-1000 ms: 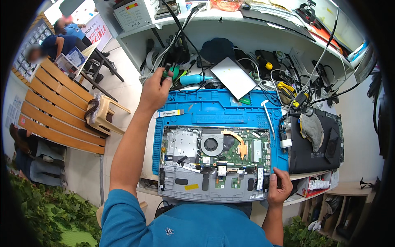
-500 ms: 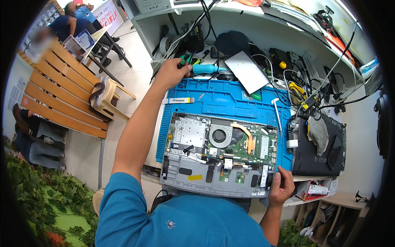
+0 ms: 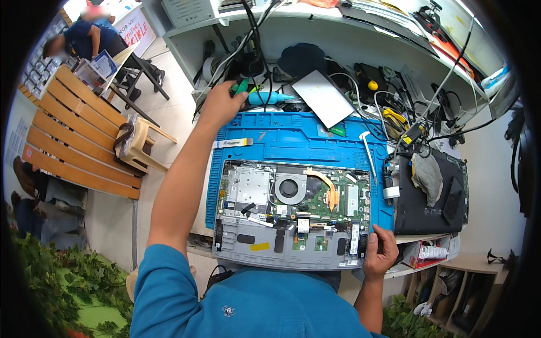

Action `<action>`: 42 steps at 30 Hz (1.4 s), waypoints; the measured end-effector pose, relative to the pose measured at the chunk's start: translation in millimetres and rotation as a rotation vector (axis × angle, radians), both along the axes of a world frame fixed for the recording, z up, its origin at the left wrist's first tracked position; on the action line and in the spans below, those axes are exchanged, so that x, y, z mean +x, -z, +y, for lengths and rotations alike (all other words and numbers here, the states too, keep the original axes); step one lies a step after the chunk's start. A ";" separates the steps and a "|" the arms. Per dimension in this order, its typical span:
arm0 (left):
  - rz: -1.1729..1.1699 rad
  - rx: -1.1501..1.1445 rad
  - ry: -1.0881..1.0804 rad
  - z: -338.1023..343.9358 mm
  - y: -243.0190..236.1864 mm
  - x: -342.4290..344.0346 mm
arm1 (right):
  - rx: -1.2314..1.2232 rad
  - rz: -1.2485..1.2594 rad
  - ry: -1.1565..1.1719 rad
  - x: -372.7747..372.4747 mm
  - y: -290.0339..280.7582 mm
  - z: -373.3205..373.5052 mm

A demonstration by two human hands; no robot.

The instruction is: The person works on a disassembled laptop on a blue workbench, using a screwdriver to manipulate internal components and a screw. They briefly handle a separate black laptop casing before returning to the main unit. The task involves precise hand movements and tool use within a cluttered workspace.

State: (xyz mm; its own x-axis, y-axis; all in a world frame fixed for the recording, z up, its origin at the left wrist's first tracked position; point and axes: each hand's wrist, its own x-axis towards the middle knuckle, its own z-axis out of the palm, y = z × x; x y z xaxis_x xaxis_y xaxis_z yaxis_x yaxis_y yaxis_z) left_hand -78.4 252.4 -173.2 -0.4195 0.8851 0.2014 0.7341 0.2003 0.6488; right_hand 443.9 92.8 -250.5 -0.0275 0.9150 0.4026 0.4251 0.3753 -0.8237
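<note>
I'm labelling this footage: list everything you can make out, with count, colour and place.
Mat: one, blue, centre
Opened laptop: one, grey, on mat
Fan: one, black, inside laptop
Heat pipe: one, copper, beside fan
Rectangular panel: one, white, mat's far edge
Tapered bottle: one, light blue, behind mat
Small item: one, green, left of bottle
Cables: many, black and white, far side
Flat case: one, black, right of mat
Cloth: one, grey, on case
Shelf: one, white, top
Slatted bench: one, orange-brown, left
Chair: one, beige, beside bench
Foliage: uncountable, green, lower corners
Other people: three or more, dark and blue clothing, left
Shirt: one, blue, bottom
Right hand: one, bare, laptop's right edge
Left hand: one, bare, at small item
</note>
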 end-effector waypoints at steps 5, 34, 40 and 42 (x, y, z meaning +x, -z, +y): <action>0.038 -0.115 0.103 -24.9 -10.3 1.6 | 0.011 0.001 0.007 -1.1 -5.8 -1.2; -0.234 -0.049 0.700 -164.0 -110.6 132.9 | 0.321 -0.727 0.135 142.2 -71.7 154.3; -0.097 -0.103 0.756 -175.0 -119.0 147.5 | 0.249 -0.605 0.228 136.6 -92.3 157.3; -0.108 -0.127 0.723 -184.1 -124.7 142.9 | 0.370 -0.530 0.236 127.5 -108.0 141.8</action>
State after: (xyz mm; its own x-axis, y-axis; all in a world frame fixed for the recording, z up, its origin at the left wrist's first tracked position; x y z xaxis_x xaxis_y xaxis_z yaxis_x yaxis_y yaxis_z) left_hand 64.5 68.3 -48.5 0.2650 0.9617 0.0699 0.6449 -0.2307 0.7287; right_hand 571.5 234.6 -142.5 -0.1238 0.7257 0.6768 0.8401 0.4396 -0.3178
